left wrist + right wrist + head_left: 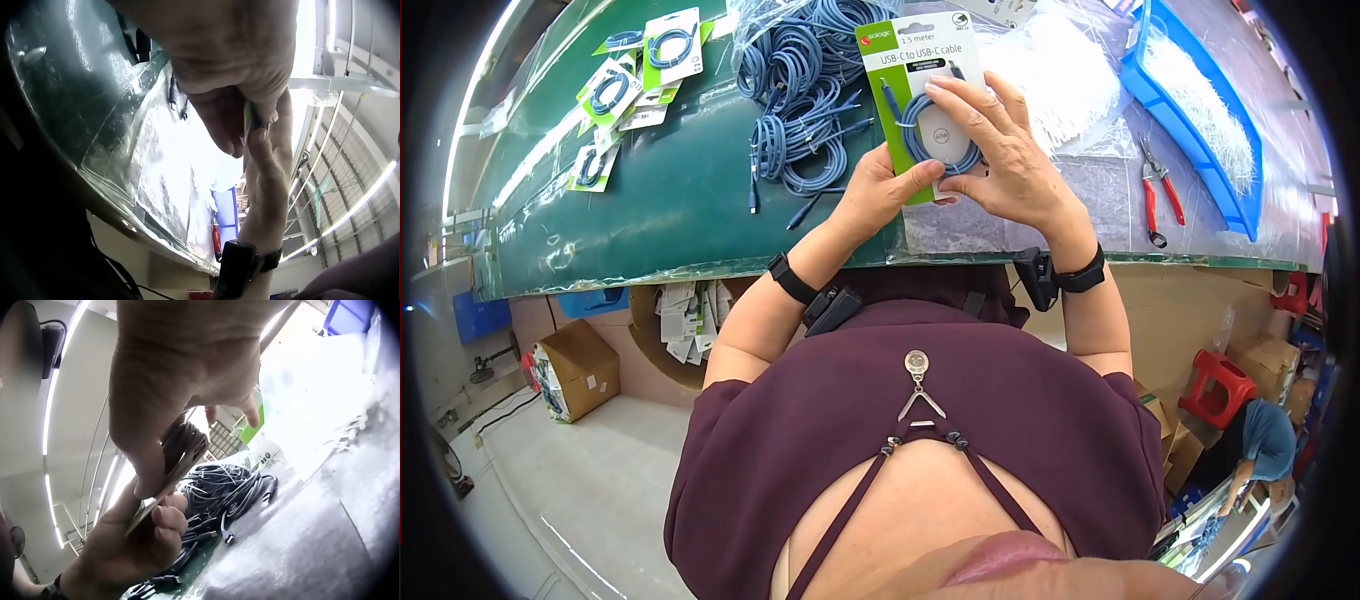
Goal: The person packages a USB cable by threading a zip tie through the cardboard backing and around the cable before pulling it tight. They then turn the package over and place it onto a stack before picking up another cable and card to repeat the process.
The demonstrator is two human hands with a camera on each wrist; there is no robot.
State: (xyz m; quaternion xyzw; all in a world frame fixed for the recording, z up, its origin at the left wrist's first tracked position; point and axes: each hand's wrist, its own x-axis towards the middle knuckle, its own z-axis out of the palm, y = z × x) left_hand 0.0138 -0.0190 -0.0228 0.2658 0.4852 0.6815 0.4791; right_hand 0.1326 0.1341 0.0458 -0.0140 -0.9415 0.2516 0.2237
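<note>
- By a blue plastic tray (pixel 1180 130) at the right edge of the green-and-grey table (pixel 660 215), thin white translucent strips (pixel 1202 108) are held.
- More strips are heaped on clear plastic near the far edge; tangled blue cables (pixel 800 90) are partly covered by a clear bag to their left.
- Printed cards (pixel 690 315) are held in a round brown container (pixel 642 335) below the near edge.
- A flat green-and-white rectangular card (pixel 933 55) is raised over the table, nearest the middle of the near edge; a round blue cable coil (pixel 915 140) is set against its front.
- The card is pinched by the left hand (pixel 880 185), thumb in front.
- The coil is touched by the right hand (pixel 1010 150), fingers extended and spread, thumb at its lower edge.
- "1.5 meter" and "USB-C to USB-C cable" can be read; the black label's text is too small.
</note>
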